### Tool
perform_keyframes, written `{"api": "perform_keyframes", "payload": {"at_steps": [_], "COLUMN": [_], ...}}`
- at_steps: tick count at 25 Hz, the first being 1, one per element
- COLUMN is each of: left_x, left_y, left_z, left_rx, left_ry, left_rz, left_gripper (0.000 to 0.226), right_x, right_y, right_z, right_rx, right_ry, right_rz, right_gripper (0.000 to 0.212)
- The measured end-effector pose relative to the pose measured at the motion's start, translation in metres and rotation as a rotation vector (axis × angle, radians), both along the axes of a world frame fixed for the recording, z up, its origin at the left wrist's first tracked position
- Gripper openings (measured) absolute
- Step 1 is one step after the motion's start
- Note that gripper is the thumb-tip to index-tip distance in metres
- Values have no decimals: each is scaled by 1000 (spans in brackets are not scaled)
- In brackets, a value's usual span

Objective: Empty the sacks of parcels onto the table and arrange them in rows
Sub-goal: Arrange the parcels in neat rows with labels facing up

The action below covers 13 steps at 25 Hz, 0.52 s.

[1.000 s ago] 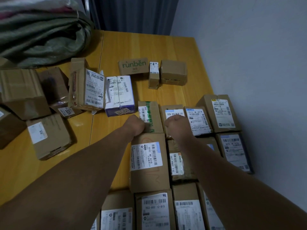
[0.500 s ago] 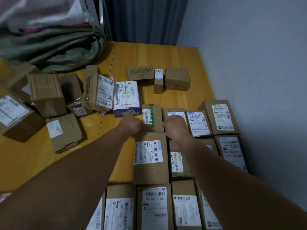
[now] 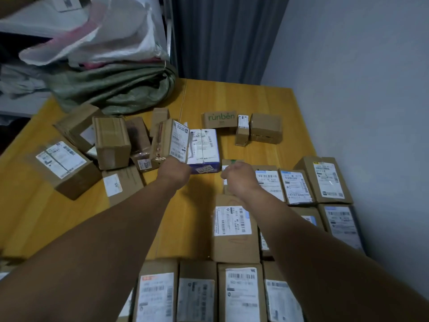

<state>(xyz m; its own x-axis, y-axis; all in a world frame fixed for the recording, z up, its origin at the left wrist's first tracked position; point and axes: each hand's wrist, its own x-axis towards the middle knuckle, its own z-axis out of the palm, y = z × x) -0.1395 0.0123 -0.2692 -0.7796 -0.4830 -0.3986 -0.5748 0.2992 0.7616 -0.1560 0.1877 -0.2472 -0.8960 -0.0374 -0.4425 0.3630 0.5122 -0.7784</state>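
Trouble brewing toward 11 o'clock

On the desk, rowed parcels are lying label-up from 3 to 6 o'clock, while loose parcels are waiting at 9 to 10, below the crumpled sacks. The left grip is meeting the foot of an upright parcel; the right grip is hovering over a green-taped parcel. Both are showing knuckles only, so I cannot tell what either is holding. The upright parcel is standing on edge beside a blue-and-white box: a careless tug risks tipping it onto its neighbours.

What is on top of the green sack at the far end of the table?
Crumpled white sacks, tinged pink in places, lie piled on the green sack. Whatever is inside or beneath the heap is covered.
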Motion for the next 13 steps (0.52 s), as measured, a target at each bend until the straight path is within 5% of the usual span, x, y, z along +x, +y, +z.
{"api": "perform_keyframes", "payload": {"at_steps": [6, 10, 13], "left_x": [-11, -25, -31], "left_y": [-44, -63, -70], "left_z": [-15, -28, -39], "left_rx": [-247, -193, -170], "left_ry": [-45, -18, 17], "left_rz": [128, 76, 73], "left_gripper": [88, 98, 95], "right_x": [-10, -21, -35], "right_y": [-55, -85, -101], "right_z": [-29, -41, -57], "right_rx": [78, 126, 217], "right_ry": [-10, 32, 85], "right_rz": [-10, -37, 9], "right_gripper": [27, 12, 33]}}
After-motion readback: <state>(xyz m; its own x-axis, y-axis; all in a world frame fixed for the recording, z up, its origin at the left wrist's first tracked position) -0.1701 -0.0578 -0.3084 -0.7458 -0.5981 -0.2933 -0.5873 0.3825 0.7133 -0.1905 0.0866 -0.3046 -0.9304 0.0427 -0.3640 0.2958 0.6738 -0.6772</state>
